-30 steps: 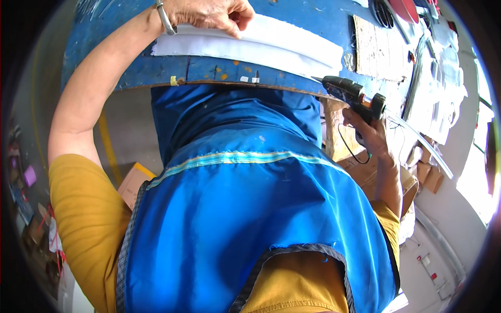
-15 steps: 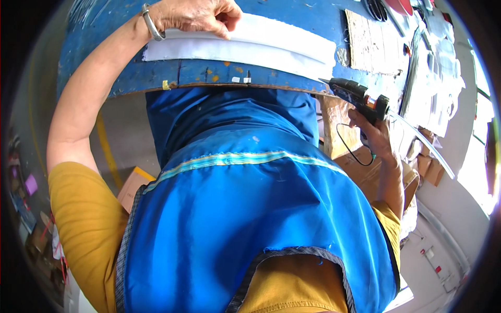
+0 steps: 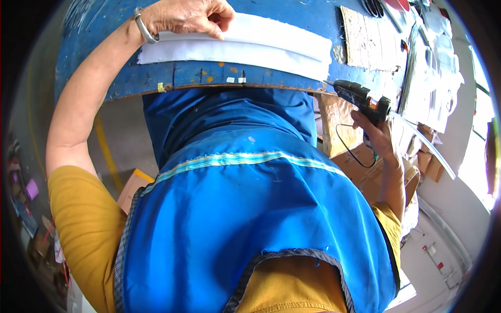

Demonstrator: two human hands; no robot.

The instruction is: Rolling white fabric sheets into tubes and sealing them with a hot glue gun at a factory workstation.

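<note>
My left hand (image 3: 189, 17) rests on a long white strip of fabric (image 3: 245, 48) lying on the blue painted table (image 3: 198, 78), fingers pinching its upper folded edge. A silver bracelet circles that wrist. My right hand (image 3: 377, 136) grips a black glue gun (image 3: 362, 99) just off the table's near right corner, its nozzle aimed at the strip's right end. A clear glue stick (image 3: 424, 147) juts from the back of the gun, and a thin black cord loops below it. My blue apron over a yellow shirt fills the lower picture.
A brown cardboard sheet (image 3: 365, 36) lies on the table to the right of the strip, with white papers and tools (image 3: 436, 68) beyond it. Cardboard boxes (image 3: 365, 172) stand under my right arm. A small box (image 3: 133, 189) sits on the floor at left.
My right hand has carried the glue gun a little upward toward the table's corner. My left hand stays on the white strip.
</note>
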